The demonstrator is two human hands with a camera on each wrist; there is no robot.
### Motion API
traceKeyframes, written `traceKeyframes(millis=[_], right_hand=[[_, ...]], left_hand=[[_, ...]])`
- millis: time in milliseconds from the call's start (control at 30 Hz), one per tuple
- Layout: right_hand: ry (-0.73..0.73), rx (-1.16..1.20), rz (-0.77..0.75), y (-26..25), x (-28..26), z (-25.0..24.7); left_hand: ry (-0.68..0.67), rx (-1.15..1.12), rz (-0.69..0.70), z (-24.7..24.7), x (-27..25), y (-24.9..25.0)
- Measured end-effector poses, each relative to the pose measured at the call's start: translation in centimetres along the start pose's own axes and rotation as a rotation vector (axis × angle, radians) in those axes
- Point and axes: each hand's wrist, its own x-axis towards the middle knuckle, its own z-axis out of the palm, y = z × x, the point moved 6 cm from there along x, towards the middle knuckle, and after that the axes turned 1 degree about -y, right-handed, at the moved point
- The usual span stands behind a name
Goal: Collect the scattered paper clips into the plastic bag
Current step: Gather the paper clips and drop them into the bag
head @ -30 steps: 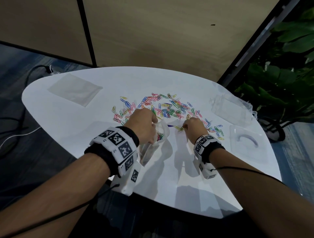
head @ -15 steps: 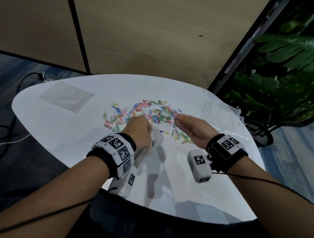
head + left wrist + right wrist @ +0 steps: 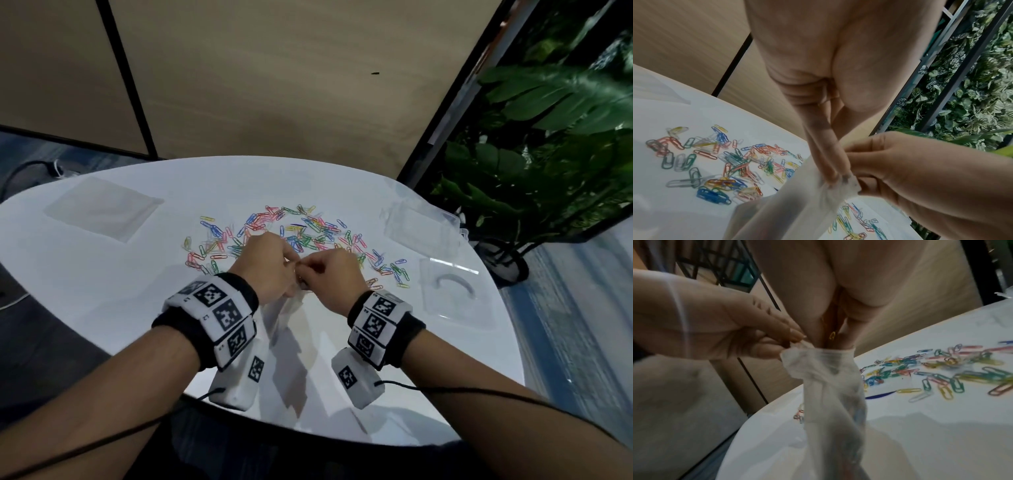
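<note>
Several coloured paper clips lie scattered across the middle of the white table. My left hand pinches the rim of the thin translucent plastic bag and holds it up, so it hangs to the table. In the left wrist view its fingertips grip the crumpled rim. My right hand meets it. In the right wrist view the right fingers are bunched and dipped into the bag's mouth, pinching a yellow clip. Faint clip colours show through the bag.
A flat clear bag lies at the table's far left. A clear plastic box and a clear lid sit at the right. A potted plant stands beyond the right edge, and a wood panel wall behind.
My right hand left the clip pile and moved left to the bag's mouth, its fingers now bunched inside it. My left hand kept hold of the bag and raised its rim.
</note>
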Motion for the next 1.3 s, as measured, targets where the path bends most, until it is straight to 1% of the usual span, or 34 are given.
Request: traceKeyframes(millis=[133,167,267,333,367,433,467,500,533,567,600,633,667,700,800,867,933,1000,1100,1167,1233,1300], right_hand=[[-0.144,-0.135,-0.043,-0.8,0.4,0.8],[-0.147,-0.175,-0.066,-1.1,0.4,0.6],[-0.115,-0.305,-0.246,-2.6,0.3,0.1],[-0.064,-0.263,-0.334,-3.1,0.3,-0.4],[-0.024,-0.17,-0.303,-2.8,0.4,-1.0],[0.071,0.018,-0.135,-0.6,1.5,-2.9],[0.12,0.032,-0.041,1.3,2.3,-3.9],[0.137,-0.06,0.064,3.4,3.0,-4.8],[0.107,-0.213,0.183,5.9,3.7,-5.5],[0.037,-0.362,0.331,8.7,4.1,-5.8],[-0.031,-0.451,0.481,11.5,4.1,-6.1],[-0.069,-0.495,0.599,13.6,3.9,-6.1],[-0.066,-0.504,0.678,15.2,3.8,-6.0],[-0.042,-0.514,0.719,16.4,3.8,-5.9],[0.022,-0.596,0.724,17.9,4.9,-5.6],[0.03,-0.662,0.697,17.5,5.9,-5.1],[-0.014,-0.74,0.613,17.1,6.9,-4.5],[-0.025,-0.77,0.523,15.9,7.5,-4.2],[-0.011,-0.74,0.48,15.6,7.5,-4.1],[0.03,-0.702,0.418,15.5,7.6,-4.7],[0.057,-0.628,0.464,15.4,7.2,-5.5],[0.119,-0.496,0.49,15.6,6.9,-6.5]], left_hand=[[0.012,-0.021,0.004,-0.3,0.3,-0.3],[0.015,-0.02,0.005,-0.4,0.3,-0.4],[0.017,-0.039,0.003,-0.5,0.1,-0.4],[0.021,-0.058,-0.004,-0.5,0.0,-0.5],[0.027,-0.067,-0.005,-0.7,0.1,-0.6],[0.039,-0.066,-0.004,-1.1,0.2,-0.8],[0.042,-0.054,-0.003,-1.3,0.2,-0.9],[0.043,-0.042,-0.001,-1.5,0.1,-1.0],[0.041,-0.034,0.0,-1.6,0.1,-1.1],[0.039,-0.032,0.002,-1.7,0.0,-1.2],[0.035,-0.033,0.005,-1.7,-0.1,-1.4],[0.031,-0.032,0.007,-1.8,-0.1,-1.5],[0.03,-0.03,0.006,-1.9,-0.2,-1.7],[0.03,-0.027,0.004,-2.0,-0.2,-1.9],[0.026,-0.011,0.006,-2.3,-0.4,-2.1],[0.02,-0.001,0.005,-2.4,-0.4,-2.2],[0.017,0.009,0.005,-2.5,-0.4,-2.1],[0.019,0.024,0.012,-2.5,-0.2,-2.0],[0.014,0.038,0.016,-2.5,0.0,-1.9],[0.009,0.04,0.014,-2.3,0.0,-1.9],[0.004,0.044,0.009,-2.2,-0.1,-1.9],[0.004,0.047,0.009,-2.2,-0.1,-1.9]])
